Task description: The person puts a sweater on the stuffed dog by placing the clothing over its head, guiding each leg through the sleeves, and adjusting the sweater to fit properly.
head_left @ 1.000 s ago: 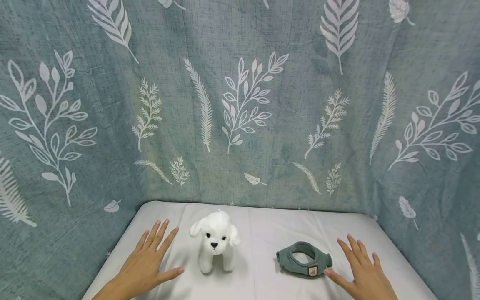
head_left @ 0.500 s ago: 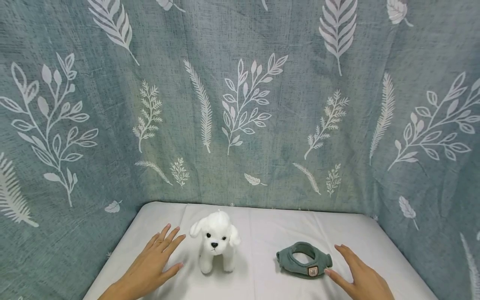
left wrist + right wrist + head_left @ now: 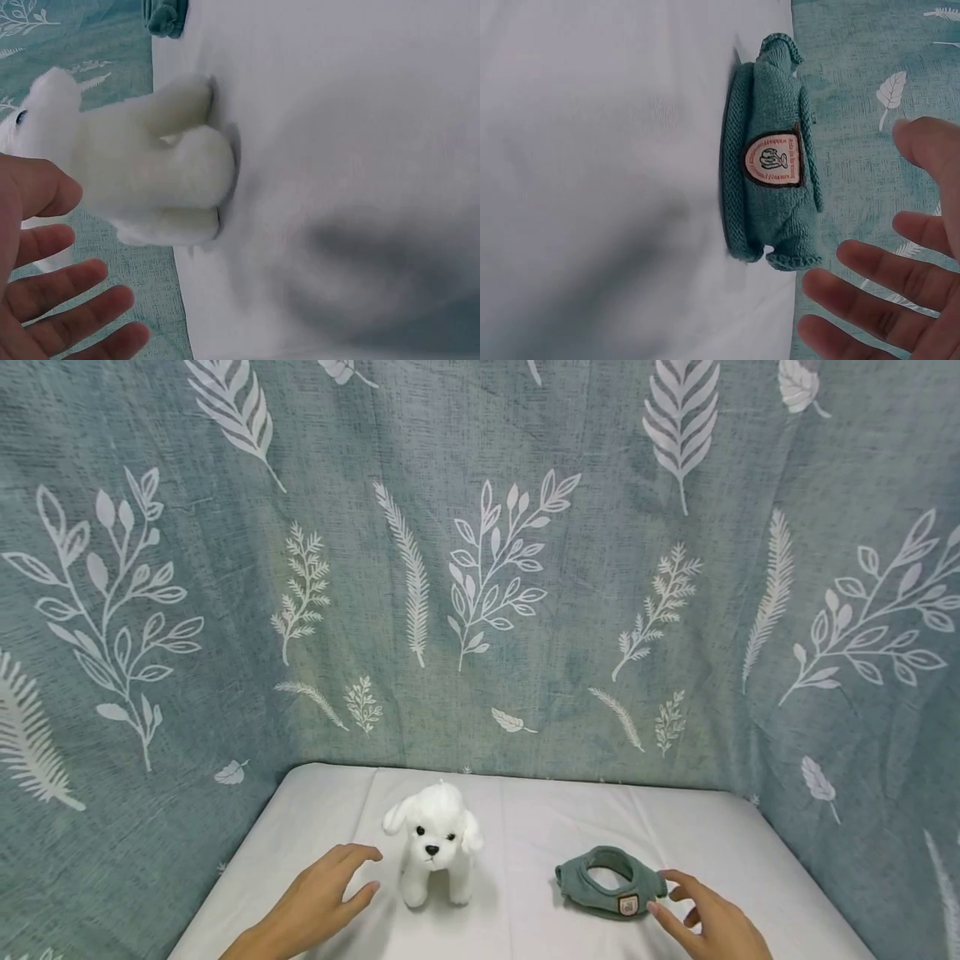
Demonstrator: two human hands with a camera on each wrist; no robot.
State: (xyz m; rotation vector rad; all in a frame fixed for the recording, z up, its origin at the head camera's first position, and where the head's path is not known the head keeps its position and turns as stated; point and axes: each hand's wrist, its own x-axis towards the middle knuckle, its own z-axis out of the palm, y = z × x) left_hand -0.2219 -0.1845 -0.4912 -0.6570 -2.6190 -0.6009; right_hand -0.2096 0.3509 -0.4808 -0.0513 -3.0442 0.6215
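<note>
A white plush dog (image 3: 437,814) stands upright, facing me, left of the middle of the white surface. Beside it, my left hand (image 3: 315,897) hovers with loosely bent fingers, thumb and fingertips pointing at its side. From the left wrist view, the plush dog (image 3: 150,157) shows its body and legs, the thumb overlapping it. Over to the right lies a small green knitted pet sweater (image 3: 636,878) with a patch on its front. My right hand (image 3: 708,918) reaches to its right sleeve end, fingers relaxed and spread. In the right wrist view, a gap separates the fingertips from the sweater (image 3: 761,214).
The white cloth-covered table (image 3: 517,843) carries both things, set well apart. Blue-green curtains (image 3: 465,710) with white leaf prints enclose its back and both sides.
My left hand has lowered and moved right, closer to the plush dog, its spread fingers now bent. My right hand has drawn its fingers in near the sweater's sleeve. Dog and sweater stay put.
</note>
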